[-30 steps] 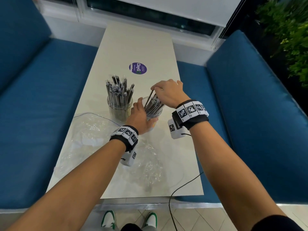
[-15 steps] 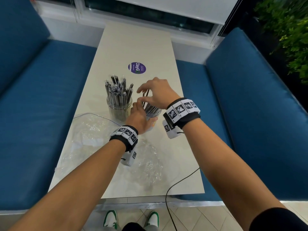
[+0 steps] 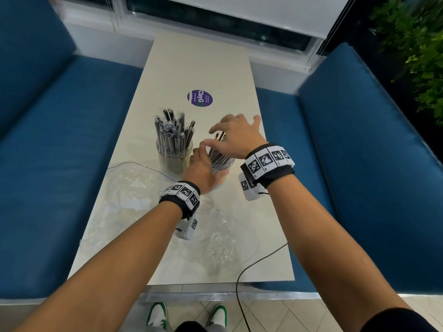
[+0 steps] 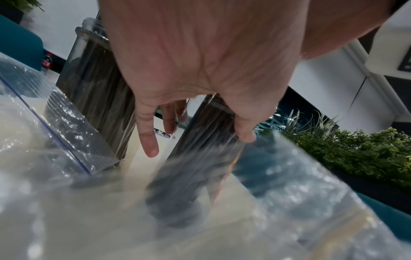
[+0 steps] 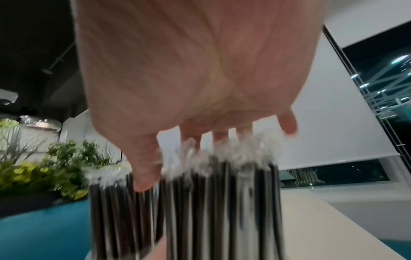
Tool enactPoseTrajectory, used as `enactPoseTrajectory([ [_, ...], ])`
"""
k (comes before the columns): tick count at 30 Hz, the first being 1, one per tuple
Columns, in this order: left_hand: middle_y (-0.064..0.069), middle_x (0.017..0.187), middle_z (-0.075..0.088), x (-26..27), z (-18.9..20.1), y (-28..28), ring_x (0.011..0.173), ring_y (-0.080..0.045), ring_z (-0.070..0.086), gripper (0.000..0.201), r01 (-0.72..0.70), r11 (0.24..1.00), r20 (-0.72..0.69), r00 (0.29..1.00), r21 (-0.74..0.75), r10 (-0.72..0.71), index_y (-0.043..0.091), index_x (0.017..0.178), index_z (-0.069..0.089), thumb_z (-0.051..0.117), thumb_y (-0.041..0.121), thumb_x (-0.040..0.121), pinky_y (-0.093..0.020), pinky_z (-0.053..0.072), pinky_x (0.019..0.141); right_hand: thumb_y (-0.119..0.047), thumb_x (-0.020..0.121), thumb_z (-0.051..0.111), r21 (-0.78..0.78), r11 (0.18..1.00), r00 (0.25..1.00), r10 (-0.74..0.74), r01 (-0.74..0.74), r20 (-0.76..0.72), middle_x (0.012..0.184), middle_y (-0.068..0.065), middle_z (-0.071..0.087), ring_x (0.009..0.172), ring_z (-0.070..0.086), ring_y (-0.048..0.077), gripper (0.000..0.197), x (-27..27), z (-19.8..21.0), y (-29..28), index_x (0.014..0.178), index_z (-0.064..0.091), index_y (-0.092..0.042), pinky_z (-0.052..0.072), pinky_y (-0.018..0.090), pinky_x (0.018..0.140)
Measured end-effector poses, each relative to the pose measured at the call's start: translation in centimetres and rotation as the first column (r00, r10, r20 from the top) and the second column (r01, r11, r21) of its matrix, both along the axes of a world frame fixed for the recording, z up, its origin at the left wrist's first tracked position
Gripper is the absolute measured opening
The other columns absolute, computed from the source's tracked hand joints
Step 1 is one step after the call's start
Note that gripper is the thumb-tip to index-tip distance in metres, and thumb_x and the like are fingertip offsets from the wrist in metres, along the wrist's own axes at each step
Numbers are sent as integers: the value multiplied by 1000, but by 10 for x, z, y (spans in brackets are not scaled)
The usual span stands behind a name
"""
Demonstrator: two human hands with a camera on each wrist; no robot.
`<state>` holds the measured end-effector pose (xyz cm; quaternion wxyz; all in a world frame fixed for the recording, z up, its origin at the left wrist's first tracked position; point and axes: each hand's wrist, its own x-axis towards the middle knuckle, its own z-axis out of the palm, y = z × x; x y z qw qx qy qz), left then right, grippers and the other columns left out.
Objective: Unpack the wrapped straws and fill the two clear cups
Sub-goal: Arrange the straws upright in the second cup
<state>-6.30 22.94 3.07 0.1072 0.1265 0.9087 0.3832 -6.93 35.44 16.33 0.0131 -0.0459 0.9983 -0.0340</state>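
Left hand (image 3: 202, 170) wraps the near clear plastic cup (image 3: 221, 165) of dark wrapped straws (image 3: 217, 153) on the beige worktop (image 3: 199, 68). Right hand (image 3: 236, 137) fingers spread, hovering on straw tops. Second filled clear cup (image 3: 173, 156) just left.

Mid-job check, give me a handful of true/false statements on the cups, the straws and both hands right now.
1. Both clear cups hold straws. True: the far cup and the near cup each have straws in them.
2. The left hand lies flat on the plastic bag. False: it grips the near cup's side.
3. The right hand is spread open over the near cup's straw tops. True.
4. The near cup lies tipped over on the table. False: the left hand holds it, not lying down.
5. The purple sticker sits beyond the cups. True.
6. The near cup is empty. False: dark straws fill it.
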Motion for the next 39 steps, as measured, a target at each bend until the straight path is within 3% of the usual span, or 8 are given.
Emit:
enactPoseTrajectory([
  [3, -19, 160, 28, -1, 0, 0, 149, -41, 35, 112, 22, 1000, 15, 1000, 8, -22, 8, 166, 4, 73, 52, 89, -56, 44, 111, -43, 101, 57, -144, 988, 997, 55, -46, 55, 116, 12, 69, 111, 63, 33, 35, 6, -17, 3, 111, 78, -17, 50, 46, 97],
  [7, -17, 163, 25, -3, 2, 1, 152, -39, 31, 113, 22, 999, 37, 999, -26, -21, 13, 167, -1, 74, 52, 91, -56, 41, 115, -17, 102, 55, -262, 965, 988, -46, 5, -151, 97, 14, 70, 96, 60, 36, 27, 11, -30, 2, 93, 76, -3, 48, 42, 84],
  [13, -19, 163, 24, -5, -2, 0, 151, -39, 34, 112, 30, 999, 16, 999, -45, -29, 7, 165, -1, 74, 46, 91, -54, 42, 117, -44, 102, 44, 8, 997, 970, -66, 70, -233, 119, -7, 72, 117, 57, 27, 38, 27, -40, -7, 104, 77, -25, 22, 63, 112],
  [17, -20, 157, 29, -4, -3, -1, 146, -43, 39, 112, 24, 999, -1, 1000, -28, -24, 5, 165, 4, 72, 53, 89, -58, 46, 110, -61, 96, 51, -93, 995, 962, -53, 29, -267, 130, -16, 68, 129, 50, 20, 37, 26, -29, -1, 111, 75, -37, 10, 60, 115],
  [27, -20, 162, 27, 2, 3, -1, 151, -41, 33, 112, 8, 1000, 16, 1000, -1, -8, 8, 166, 3, 76, 48, 91, -56, 40, 117, -44, 106, 48, -271, 961, 936, -136, 46, -325, 129, -10, 62, 121, 46, 19, 29, 18, -11, 18, 123, 72, -46, 19, 40, 93],
  [30, -20, 163, 26, 2, 4, -1, 152, -41, 33, 112, 11, 1000, 20, 1000, -2, -11, 9, 166, 3, 76, 47, 91, -55, 39, 117, -32, 109, 45, -349, 937, 943, -139, 26, -302, 139, -4, 59, 128, 47, 21, 34, 17, -10, 21, 136, 66, -31, 24, 36, 98],
  [33, -19, 163, 26, 2, 4, -1, 152, -41, 33, 112, 8, 1000, 29, 1000, -10, -8, 9, 166, 3, 76, 48, 91, -55, 38, 118, -24, 109, 43, -286, 958, 974, -96, 35, -203, 134, 0, 66, 124, 54, 26, 33, 19, -14, 20, 122, 73, -15, 37, 42, 103],
  [39, -20, 161, 26, 2, 5, -1, 150, -41, 33, 110, 10, 1000, 35, 999, -21, -9, 9, 166, 2, 75, 47, 92, -54, 38, 118, -14, 104, 51, -399, 914, 963, -171, 75, -209, 119, 3, 74, 113, 61, 25, 27, 19, -14, 15, 117, 75, -15, 48, 40, 103],
])
